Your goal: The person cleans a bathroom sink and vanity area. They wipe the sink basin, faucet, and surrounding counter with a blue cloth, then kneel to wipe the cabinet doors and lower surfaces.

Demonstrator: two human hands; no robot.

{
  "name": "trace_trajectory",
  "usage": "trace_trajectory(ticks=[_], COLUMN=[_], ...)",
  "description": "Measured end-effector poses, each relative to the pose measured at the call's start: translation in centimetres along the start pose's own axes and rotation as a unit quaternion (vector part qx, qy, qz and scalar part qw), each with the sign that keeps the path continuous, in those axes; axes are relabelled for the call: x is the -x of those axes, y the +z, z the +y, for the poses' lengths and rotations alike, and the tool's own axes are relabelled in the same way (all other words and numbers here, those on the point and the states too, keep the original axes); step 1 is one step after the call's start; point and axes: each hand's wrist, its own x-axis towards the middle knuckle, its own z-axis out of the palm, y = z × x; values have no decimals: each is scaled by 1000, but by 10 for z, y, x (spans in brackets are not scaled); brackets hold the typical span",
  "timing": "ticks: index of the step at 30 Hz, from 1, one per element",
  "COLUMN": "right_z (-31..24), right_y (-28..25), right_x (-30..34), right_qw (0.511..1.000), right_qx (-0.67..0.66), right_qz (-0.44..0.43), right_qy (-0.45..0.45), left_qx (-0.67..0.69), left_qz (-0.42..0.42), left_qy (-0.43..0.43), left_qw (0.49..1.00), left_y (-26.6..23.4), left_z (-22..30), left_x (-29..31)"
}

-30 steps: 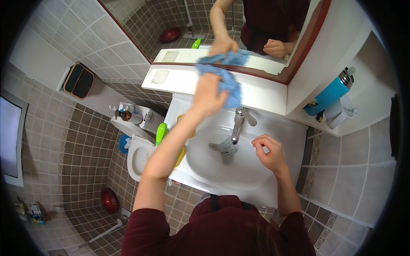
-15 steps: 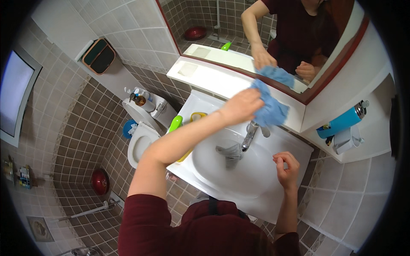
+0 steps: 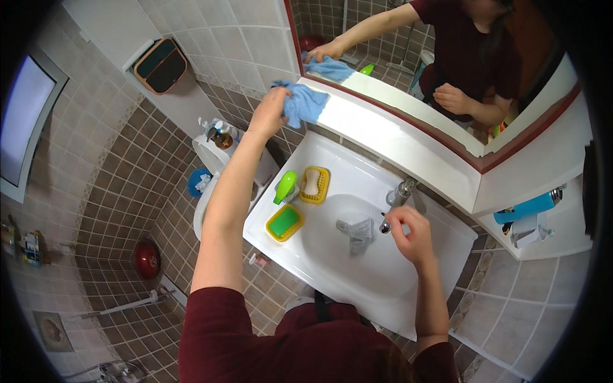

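Note:
At the left end of the white ledge under the mirror, my left hand is closed on a blue cloth. The cloth lies partly over the ledge's end. My right hand hovers over the basin beside the faucet, its fingers loosely curled with nothing visible in them. It covers part of the spout. A wet-looking grey cloth lies crumpled in the white sink. The mirror reflects both arms and the blue cloth.
On the sink's left rim stand a green-topped bottle, a yellow dish with pale soap and a yellow dish with a green sponge. A right-hand shelf holds a blue bottle and a clear cup. Bottles stand by the toilet.
My left hand has swept the blue cloth leftward along the ledge, from behind the faucet to its left end. My right hand has risen toward the faucet. The view has shifted slightly.

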Motion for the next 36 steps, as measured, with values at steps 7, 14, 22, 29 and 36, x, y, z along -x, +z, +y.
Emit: trace_trajectory(ticks=[7, 14, 22, 29, 36], right_z=[-43, -14, -16, -4, 0], right_y=[59, 139, 142, 134, 93], right_x=[-184, -294, -319, -308, -258], right_qw=[982, 892, 855, 939, 968], right_qx=[151, 393, 373, 207, -187], right_qz=[-90, -213, -352, -273, -109], right_qy=[-66, -66, -74, 37, 129], left_qx=[190, 296, 360, 248, 109], left_qz=[165, 142, 100, 238, 116], left_qy=[-359, -328, -348, -283, 33], left_qw=[899, 886, 860, 896, 987], left_y=[17, 2, 15, 1, 16], left_z=[-45, -26, -22, 7, 55], left_x=[58, 85, 89, 60, -17])
